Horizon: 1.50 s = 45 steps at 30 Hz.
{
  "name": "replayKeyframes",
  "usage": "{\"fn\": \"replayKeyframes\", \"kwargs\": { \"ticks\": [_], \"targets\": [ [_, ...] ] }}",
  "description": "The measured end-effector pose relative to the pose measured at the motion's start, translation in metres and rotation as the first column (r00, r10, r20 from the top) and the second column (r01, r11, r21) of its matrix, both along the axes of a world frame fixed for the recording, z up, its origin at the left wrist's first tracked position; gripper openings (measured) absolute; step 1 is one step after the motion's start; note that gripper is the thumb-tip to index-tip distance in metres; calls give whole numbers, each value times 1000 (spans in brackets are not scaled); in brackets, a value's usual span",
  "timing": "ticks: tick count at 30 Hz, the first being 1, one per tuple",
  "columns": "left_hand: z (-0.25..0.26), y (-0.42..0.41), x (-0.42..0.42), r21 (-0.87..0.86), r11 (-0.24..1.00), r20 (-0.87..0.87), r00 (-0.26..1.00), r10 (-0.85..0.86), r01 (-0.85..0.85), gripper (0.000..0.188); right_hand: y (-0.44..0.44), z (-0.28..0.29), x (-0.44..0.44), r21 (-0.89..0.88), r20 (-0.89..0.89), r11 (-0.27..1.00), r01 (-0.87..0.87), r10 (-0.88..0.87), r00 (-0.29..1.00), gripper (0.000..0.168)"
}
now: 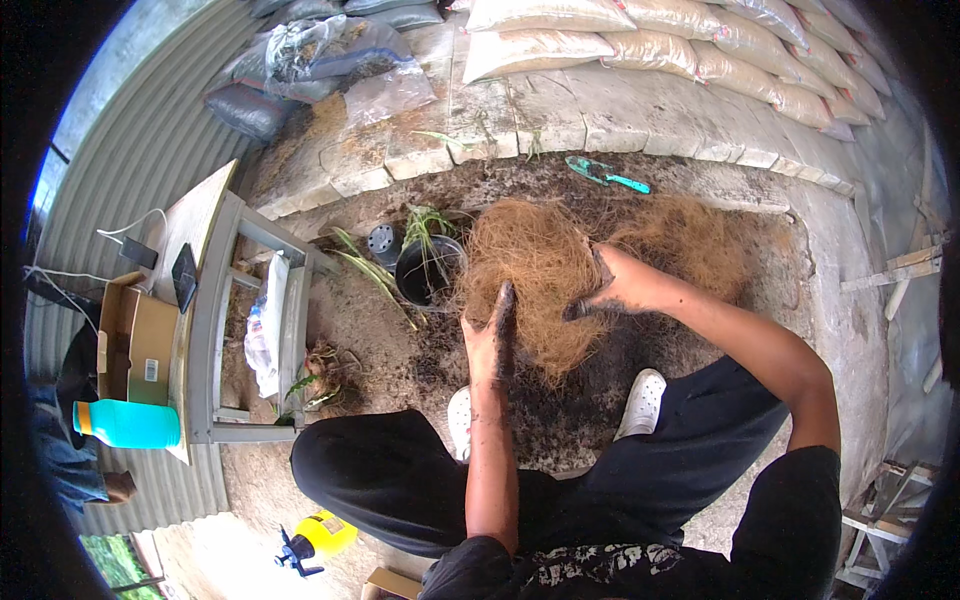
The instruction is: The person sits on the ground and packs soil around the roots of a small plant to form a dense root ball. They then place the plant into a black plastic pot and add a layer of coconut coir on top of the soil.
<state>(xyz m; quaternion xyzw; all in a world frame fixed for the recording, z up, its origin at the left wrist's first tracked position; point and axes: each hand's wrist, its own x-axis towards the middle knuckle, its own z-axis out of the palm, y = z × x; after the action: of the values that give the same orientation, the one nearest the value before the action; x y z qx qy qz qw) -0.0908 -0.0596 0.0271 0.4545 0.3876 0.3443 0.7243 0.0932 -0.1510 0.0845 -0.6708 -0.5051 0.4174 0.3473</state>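
Between my hands is a large tangled bundle of brown coir-like fibre (529,259). My left hand (489,330) grips its near left side, the thumb dark with soil. On the right side, my right hand (611,281) clasps the same bundle, its soiled thumb pointing left. Some fingers of both hands are hidden in or behind the fibre. A looser heap of the same fibre (694,244) lies on the ground to the right. Just left of the bundle stands a black plastic plant pot (420,274), with a limp green plant (429,229) hanging over its rim.
A turquoise hand trowel (607,176) lies beyond the fibre. Beside the pot are a small black pot (383,241) and cut leaves (379,274). A wooden table (225,300) stands left, holding a turquoise bottle (127,424). A yellow pump sprayer (322,534) is near my left knee. Filled sacks (660,52) line the back.
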Motion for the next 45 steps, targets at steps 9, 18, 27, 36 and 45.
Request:
{"fn": "replayKeyframes", "kwargs": {
  "ticks": [9, 18, 27, 36, 45],
  "targets": [
    [-20, 16, -5, -39, 986, 110, 980, 167, -163, 54, 1, -8, 20, -174, -124, 924, 341, -364, 923, 63],
    [-17, 12, -8, -157, 988, 21, 1000, -2, 6, 70, 0, -18, -16, -130, -549, 912, 390, -394, 737, 58],
    [-104, 33, -2, -303, 944, 332, 913, 236, -133, 50, 2, -27, 15, 467, 278, 753, 463, -622, 732, 38],
    [-153, 13, -3, -361, 816, 909, 365, 200, 451, 61, -29, 7, -87, -64, 730, 785, -617, 458, 507, 66],
    [-112, 13, 7, -348, 814, 894, 427, 139, 464, 55, -1, 15, -44, 636, 376, 769, 68, -385, 843, 27]
  ]
}}
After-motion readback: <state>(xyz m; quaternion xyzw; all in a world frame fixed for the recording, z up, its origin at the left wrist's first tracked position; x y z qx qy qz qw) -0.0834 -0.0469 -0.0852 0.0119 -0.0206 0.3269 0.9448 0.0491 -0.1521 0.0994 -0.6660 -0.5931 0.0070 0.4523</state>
